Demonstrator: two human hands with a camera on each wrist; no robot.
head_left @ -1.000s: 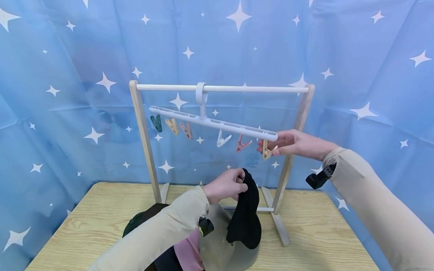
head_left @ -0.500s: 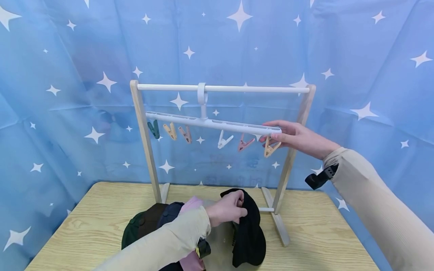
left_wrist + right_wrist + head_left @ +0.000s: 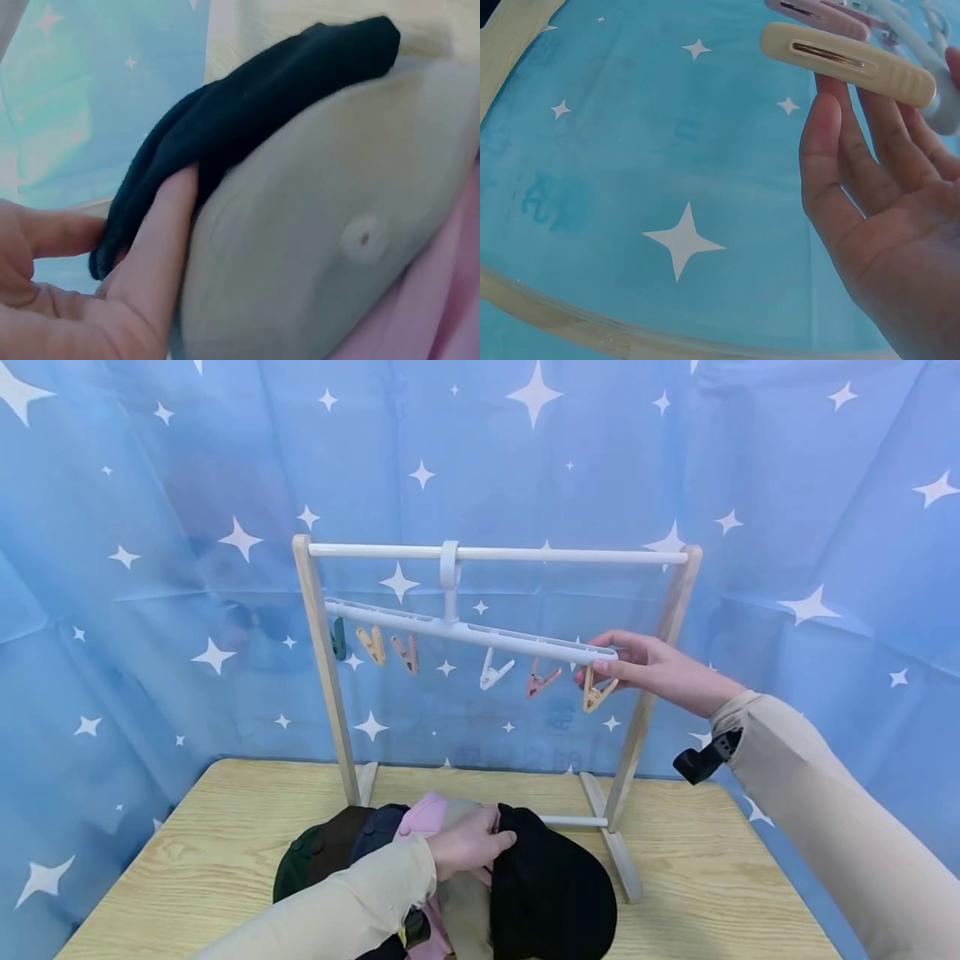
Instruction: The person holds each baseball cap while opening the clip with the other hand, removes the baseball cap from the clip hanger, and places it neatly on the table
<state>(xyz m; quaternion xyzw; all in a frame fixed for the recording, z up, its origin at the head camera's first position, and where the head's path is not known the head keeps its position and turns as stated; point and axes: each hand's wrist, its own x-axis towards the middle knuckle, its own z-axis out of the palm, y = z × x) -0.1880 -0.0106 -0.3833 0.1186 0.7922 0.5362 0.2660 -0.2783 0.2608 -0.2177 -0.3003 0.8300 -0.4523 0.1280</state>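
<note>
In the head view my left hand (image 3: 468,845) pinches the edge of a black baseball cap (image 3: 558,885) low over the table. The left wrist view shows thumb and fingers at the black cap's edge (image 3: 217,127), beside a beige cap (image 3: 300,195). My right hand (image 3: 663,675) holds the right end of a white clip hanger (image 3: 525,646), thumb in front and fingers behind. Just below that grip hangs a yellow clothespin (image 3: 596,695), which the right wrist view shows close to the fingers (image 3: 821,142). The hanger tilts down to the right.
A wooden rack (image 3: 328,693) with a white top rail (image 3: 562,556) carries the hanger. Pink (image 3: 543,681), white (image 3: 495,672) and other clothespins hang along it. Green (image 3: 295,864), brown (image 3: 339,839), navy (image 3: 378,831) and pink (image 3: 426,814) caps overlap on the wooden table (image 3: 187,835).
My left hand has lowered the black cap and turned it so its rounded crown shows. My right hand has moved from the yellow clothespin to the hanger's end; the bar swung up, then slightly down.
</note>
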